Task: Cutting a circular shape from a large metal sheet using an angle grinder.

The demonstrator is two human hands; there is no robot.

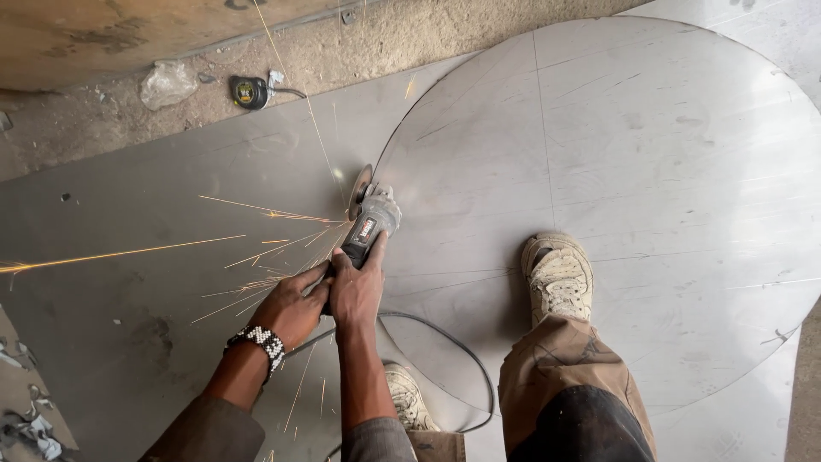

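A person crouches over a large steel sheet [171, 222] on the floor, both hands clamped around an angle grinder [366, 224] whose disc [359, 190] bites into the metal along the curved edge of a big round plate [650, 171]. The right hand [357, 287] grips the rear of the tool's body, fingers [376, 248] wrapped tight around it, one stretched forward along the housing; the left hand [293, 304], a black-and-white beaded bracelet [258, 342] at the wrist, closes its fingers on the grinder's handle just beside the right. The grinder sits tilted, disc nearly upright, at the left rim of the circle, near the middle of the view. Orange sparks [128, 252] spray away to the left across the grey sheet, with a few thin streaks flying upward. A black power cord [462, 359] loops from behind the hands across the plate. The person's worn, pale right shoe [558, 275] stands flat on the round plate; the other shoe [406, 398] shows partly below the forearms. At the top left, on rough concrete beyond the sheet, lie a yellow-and-black tape measure [248, 91] and a crumpled bit of clear plastic [168, 83]. Metal scraps [26, 411] litter the lower left corner.
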